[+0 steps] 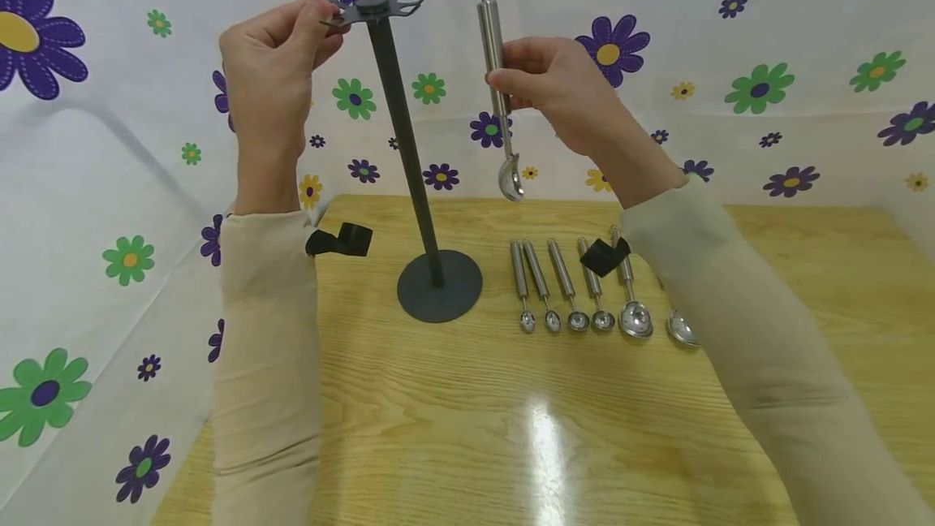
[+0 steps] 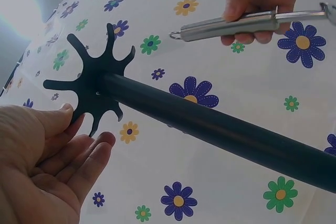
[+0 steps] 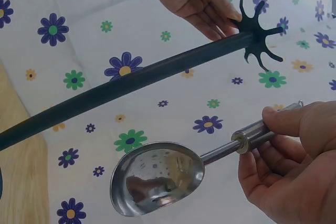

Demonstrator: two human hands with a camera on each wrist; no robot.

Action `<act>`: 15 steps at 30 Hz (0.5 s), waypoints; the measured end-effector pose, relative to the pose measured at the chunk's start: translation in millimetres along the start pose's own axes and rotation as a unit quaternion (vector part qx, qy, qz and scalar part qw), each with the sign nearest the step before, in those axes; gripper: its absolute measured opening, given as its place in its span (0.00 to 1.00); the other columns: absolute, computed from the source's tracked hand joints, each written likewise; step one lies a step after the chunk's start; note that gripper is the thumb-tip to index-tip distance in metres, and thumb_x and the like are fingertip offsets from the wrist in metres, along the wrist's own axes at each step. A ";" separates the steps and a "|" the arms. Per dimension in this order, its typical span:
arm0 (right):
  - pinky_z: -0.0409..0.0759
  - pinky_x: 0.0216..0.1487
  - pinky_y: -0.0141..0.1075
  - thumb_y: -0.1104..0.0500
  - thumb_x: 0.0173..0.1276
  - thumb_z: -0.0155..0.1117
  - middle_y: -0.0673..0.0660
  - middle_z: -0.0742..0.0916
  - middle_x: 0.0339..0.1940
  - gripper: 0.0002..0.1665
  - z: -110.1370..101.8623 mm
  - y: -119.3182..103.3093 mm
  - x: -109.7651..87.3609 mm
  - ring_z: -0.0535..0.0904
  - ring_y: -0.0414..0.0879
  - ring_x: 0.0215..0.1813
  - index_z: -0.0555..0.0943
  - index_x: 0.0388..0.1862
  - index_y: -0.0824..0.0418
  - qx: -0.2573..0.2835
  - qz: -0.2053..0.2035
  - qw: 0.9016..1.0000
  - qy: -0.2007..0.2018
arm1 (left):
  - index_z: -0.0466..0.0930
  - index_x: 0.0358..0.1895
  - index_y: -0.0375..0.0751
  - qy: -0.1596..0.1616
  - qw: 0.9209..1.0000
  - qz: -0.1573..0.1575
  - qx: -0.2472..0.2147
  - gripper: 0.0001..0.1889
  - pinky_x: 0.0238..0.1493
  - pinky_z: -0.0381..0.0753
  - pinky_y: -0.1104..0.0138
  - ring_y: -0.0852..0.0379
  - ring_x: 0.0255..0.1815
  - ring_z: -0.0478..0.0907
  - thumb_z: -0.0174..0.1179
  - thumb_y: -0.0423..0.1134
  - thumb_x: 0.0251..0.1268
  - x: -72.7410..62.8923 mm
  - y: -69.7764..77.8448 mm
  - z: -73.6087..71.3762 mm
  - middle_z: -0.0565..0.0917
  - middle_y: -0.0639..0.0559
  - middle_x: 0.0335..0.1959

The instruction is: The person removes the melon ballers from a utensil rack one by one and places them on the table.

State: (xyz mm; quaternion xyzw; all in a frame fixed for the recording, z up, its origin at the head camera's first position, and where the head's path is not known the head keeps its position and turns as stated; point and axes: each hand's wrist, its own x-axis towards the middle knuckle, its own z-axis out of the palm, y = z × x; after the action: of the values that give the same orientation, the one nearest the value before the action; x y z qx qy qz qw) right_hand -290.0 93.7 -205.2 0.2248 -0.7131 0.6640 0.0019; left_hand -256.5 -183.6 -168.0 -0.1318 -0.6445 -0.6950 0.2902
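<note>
A dark grey stand (image 1: 402, 116) has a round base on the table and a ring of upturned hooks (image 2: 94, 80) at its top. My left hand (image 1: 273, 59) pinches one of these hooks between thumb and fingers. To the right of the post, my right hand (image 1: 558, 88) grips a shiny metal scoop (image 1: 493, 35) by its handle. The scoop is nearly upright, its hanging loop at the top and its bowl (image 3: 157, 179) down. It is apart from the stand, in the air above the table.
On the wooden table (image 1: 438, 412) several metal scoops (image 1: 562, 270) lie in a row right of the stand's base (image 1: 416, 291), small to large. My right sleeve (image 1: 738, 331) partly covers the larger ones. A flower-patterned cloth (image 1: 730, 39) hangs behind and at the left.
</note>
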 end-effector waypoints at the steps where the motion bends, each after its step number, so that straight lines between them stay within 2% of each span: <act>1: 0.78 0.54 0.37 0.65 0.75 0.65 0.58 0.84 0.46 0.16 -5.4 0.5 -4.5 0.78 0.50 0.46 0.81 0.59 0.69 -0.003 0.006 1.000 0.003 | 0.89 0.49 0.32 -0.001 1.000 -0.002 0.001 0.11 0.56 0.82 0.69 0.55 0.47 0.88 0.67 0.35 0.70 -0.1 -0.2 1.0 0.88 0.44 0.45; 4: 0.79 0.55 0.35 0.64 0.76 0.65 0.59 0.83 0.51 0.18 -20.8 2.0 -18.5 0.78 0.50 0.49 0.81 0.61 0.69 -0.014 0.028 0.999 0.009 | 0.89 0.50 0.32 0.001 1.000 -0.005 0.000 0.12 0.56 0.82 0.69 0.55 0.47 0.88 0.67 0.35 0.70 -0.2 -0.8 2.5 0.88 0.44 0.44; 10: 0.78 0.60 0.33 0.60 0.76 0.66 0.59 0.80 0.66 0.21 -51.8 11.1 -49.6 0.77 0.50 0.60 0.81 0.63 0.68 -0.037 0.058 0.998 0.003 | 0.88 0.51 0.31 0.002 1.000 -0.004 -0.012 0.13 0.53 0.83 0.69 0.55 0.43 0.89 0.68 0.34 0.69 -0.4 0.1 2.5 0.89 0.42 0.44; 15: 0.75 0.65 0.36 0.54 0.77 0.66 0.57 0.81 0.63 0.24 -80.1 23.3 -78.3 0.77 0.50 0.63 0.81 0.66 0.64 -0.089 0.083 0.993 0.002 | 0.87 0.53 0.32 0.008 1.000 -0.014 -0.012 0.13 0.54 0.83 0.69 0.55 0.44 0.89 0.68 0.35 0.69 -1.5 1.8 1.6 0.88 0.43 0.46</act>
State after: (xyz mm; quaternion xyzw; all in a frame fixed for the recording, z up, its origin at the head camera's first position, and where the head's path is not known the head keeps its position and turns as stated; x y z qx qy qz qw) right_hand -250.9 194.9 -241.4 0.1628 -0.7857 0.5960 -0.0316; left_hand -254.6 -181.7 -167.1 -0.1207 -0.6355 -0.7080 0.2835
